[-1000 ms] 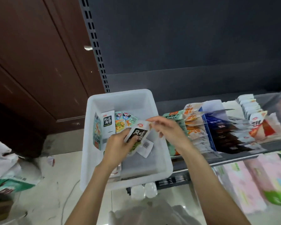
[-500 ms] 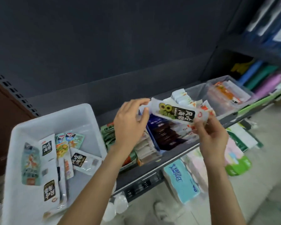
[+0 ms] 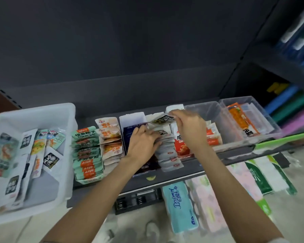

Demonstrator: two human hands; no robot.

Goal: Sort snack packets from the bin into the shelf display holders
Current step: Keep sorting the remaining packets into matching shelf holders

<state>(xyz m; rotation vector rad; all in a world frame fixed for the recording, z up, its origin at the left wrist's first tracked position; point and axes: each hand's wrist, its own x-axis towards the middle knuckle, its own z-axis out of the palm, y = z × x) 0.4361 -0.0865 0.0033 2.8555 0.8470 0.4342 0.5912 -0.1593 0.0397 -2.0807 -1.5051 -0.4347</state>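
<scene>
The white bin point(image 3: 67, 155) sits at the left of the shelf with several snack packets point(image 3: 40, 146) inside. My right hand point(image 3: 189, 130) pinches a white seaweed packet with a black label point(image 3: 162, 119) over the back of a row of white packets point(image 3: 167, 153) in a display holder. My left hand point(image 3: 142, 142) presses flat on the front of that row, fingers spread against the packets. Beside it stands a blue-walled holder point(image 3: 132, 120) with dark packets.
Green-and-orange packets point(image 3: 87, 153) and pale orange packets point(image 3: 110, 137) fill holders to the left. Red packets point(image 3: 182, 146) and two clear tubs point(image 3: 235, 127) lie to the right. Tissue packs point(image 3: 181, 206) sit on the lower level. The shelf edge point(image 3: 191, 171) runs in front.
The view swung right from the bin to the shelf. Both hands carried the seaweed packet from the bin across to the white-packet row; my left hand let go and now rests on the row.
</scene>
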